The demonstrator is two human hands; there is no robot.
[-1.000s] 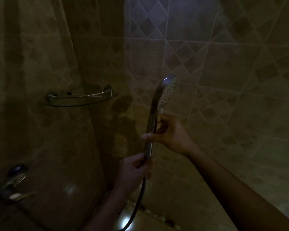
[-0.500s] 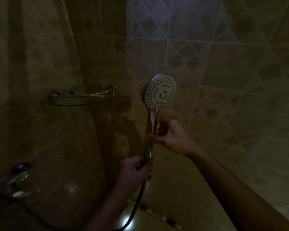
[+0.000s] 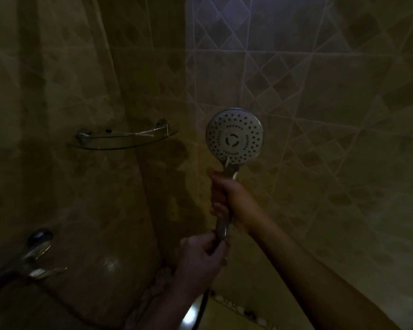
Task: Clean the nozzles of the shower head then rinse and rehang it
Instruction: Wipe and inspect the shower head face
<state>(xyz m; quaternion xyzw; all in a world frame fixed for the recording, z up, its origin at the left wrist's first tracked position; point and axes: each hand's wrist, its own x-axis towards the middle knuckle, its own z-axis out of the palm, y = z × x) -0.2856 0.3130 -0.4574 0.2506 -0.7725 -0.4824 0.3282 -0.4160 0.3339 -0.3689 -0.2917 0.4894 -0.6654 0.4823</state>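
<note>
The chrome shower head stands upright in the dim stall, its round white nozzle face turned fully toward me. My right hand is wrapped around the upper part of its handle, just under the face. My left hand pinches the bottom end of the handle where the dark hose joins and drops toward the floor. No water comes from the nozzles.
A glass corner shelf with a chrome rail hangs on the tiled wall to the left. The chrome tap lever sticks out at the lower left. Tiled walls close in on both sides, with a pebble strip at the floor edge.
The shower head has turned from side-on to face me. My right hand has closed from a loose fingertip hold into a full grip on the handle. My left hand stays at the handle's base.
</note>
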